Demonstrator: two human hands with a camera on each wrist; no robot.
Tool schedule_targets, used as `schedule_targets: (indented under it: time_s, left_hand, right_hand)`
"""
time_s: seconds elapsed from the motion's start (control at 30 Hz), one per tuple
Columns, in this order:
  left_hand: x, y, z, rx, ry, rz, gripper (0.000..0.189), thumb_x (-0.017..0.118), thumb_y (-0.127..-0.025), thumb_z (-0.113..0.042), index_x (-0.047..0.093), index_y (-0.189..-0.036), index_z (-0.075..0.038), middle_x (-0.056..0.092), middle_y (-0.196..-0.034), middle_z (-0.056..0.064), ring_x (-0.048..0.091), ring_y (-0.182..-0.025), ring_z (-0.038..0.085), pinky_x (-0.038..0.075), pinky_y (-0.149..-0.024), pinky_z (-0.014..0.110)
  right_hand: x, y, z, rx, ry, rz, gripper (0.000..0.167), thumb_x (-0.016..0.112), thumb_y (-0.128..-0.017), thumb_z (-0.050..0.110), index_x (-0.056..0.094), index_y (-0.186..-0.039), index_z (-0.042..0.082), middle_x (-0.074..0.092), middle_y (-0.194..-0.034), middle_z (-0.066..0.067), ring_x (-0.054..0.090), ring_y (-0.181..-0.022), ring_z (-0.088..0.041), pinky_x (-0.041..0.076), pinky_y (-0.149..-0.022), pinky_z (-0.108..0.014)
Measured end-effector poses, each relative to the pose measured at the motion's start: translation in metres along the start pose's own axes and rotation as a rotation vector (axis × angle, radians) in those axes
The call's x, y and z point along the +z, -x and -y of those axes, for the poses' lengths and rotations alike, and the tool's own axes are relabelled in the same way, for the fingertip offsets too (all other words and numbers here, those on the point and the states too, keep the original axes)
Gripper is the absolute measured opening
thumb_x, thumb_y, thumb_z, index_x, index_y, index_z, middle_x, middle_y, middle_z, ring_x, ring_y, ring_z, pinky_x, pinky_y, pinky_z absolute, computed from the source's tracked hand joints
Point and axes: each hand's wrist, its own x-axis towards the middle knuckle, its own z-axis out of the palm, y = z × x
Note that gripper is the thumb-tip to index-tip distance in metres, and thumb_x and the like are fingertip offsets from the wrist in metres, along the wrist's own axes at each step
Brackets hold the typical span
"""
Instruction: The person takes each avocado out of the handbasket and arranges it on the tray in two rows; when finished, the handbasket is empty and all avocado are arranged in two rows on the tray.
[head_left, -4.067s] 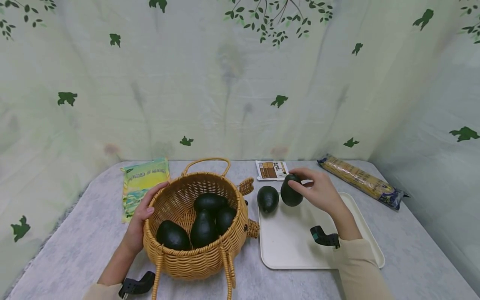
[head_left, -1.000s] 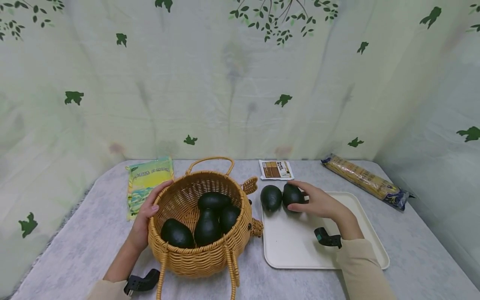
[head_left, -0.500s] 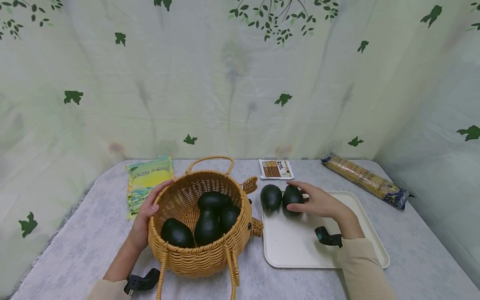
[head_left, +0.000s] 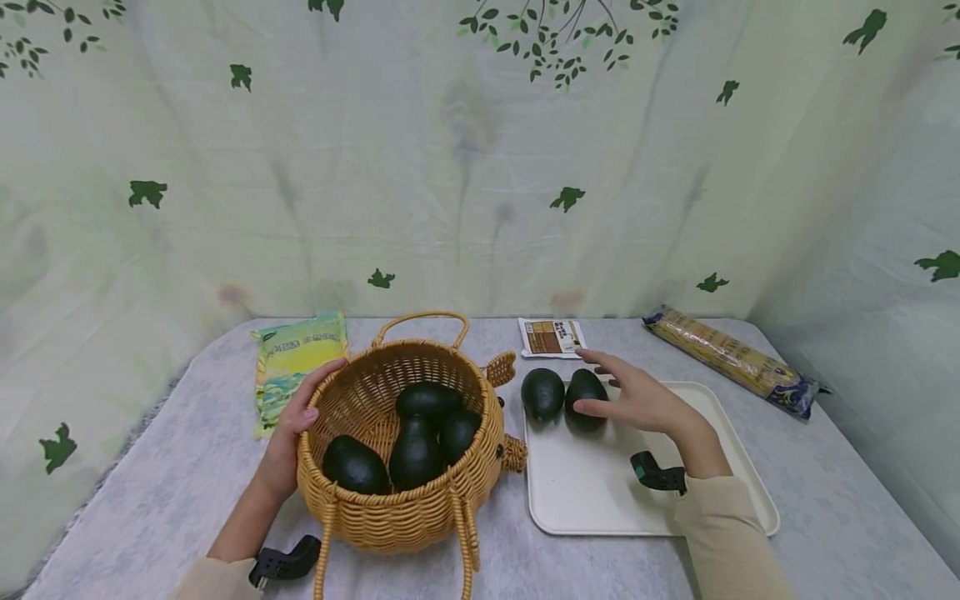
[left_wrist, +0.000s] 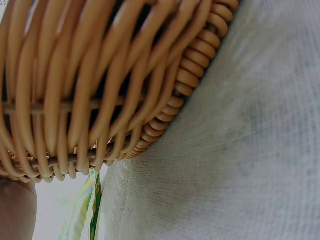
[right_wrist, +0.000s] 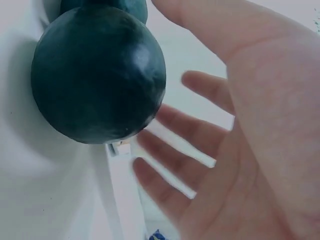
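"What's nearest?"

"The basket [head_left: 401, 521], one handle hanging down its front. Four dark avocados [head_left: 415, 457] lie inside."

"And the left hand [head_left: 288, 427]?"

"Holding the basket by its left rim."

"What's beside that?"

"A white tray [head_left: 588, 500], with the right hand [head_left: 647, 398] over it, fingers spread wide, thumb in front of the right avocado [head_left: 582, 390]. The wrist view shows the fingers well apart too. Whether the thumb touches the fruit, I can't tell."

"Any other fruit there?"

"A left avocado [head_left: 542, 393] just beside it. Both sit at the tray's far left corner."

"Further back?"

"A yellow bag [head_left: 300, 357] beyond the left hand, a small packet [head_left: 551, 338] past the tray, and a long pack [head_left: 723, 358] lying slantwise on the right."

"Behind everything?"

"A pale curtain [head_left: 465, 167] printed with leaves."
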Motion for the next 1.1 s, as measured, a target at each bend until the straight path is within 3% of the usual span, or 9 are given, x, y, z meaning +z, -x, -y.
schedule_targets:
  time_s: [0.33,0.6,1.1]
  left_hand:
    - [-0.002,-0.001,-0.001,0.002,-0.001,-0.004,0.059,0.024,-0.103,-0.016,0.03,-0.161,-0.007,0.038,-0.156,0.005,0.043,-0.14,0.02,0.046,-0.104,0.027]
    - [-0.001,0.0,-0.001,-0.013,-0.028,-0.011,0.059,0.024,-0.103,-0.019,0.031,-0.161,-0.007,0.039,-0.156,0.002,0.042,-0.141,0.02,0.045,-0.105,0.027]
    - [0.0,-0.002,0.002,0.012,-0.008,-0.01,0.059,0.025,-0.102,-0.017,0.032,-0.16,-0.007,0.04,-0.155,0.004,0.043,-0.14,0.02,0.046,-0.104,0.026]
  right_hand:
    - [-0.003,-0.003,0.015,-0.077,0.018,-0.125,0.078,0.074,-0.094,0.042,0.041,-0.159,0.014,0.041,-0.161,-0.014,0.046,-0.14,-0.046,0.039,-0.112,-0.059]
    - [0.001,-0.007,0.038,-0.138,-0.036,-0.207,0.068,0.076,-0.094,0.033,0.049,-0.153,0.012,0.053,-0.153,-0.012,0.052,-0.138,-0.034,0.045,-0.11,-0.051]
    - [0.005,-0.022,0.08,-0.282,-0.016,-0.195,0.06,0.075,-0.095,0.03,0.054,-0.15,0.017,0.059,-0.145,-0.005,0.06,-0.127,-0.026,0.047,-0.107,-0.049]
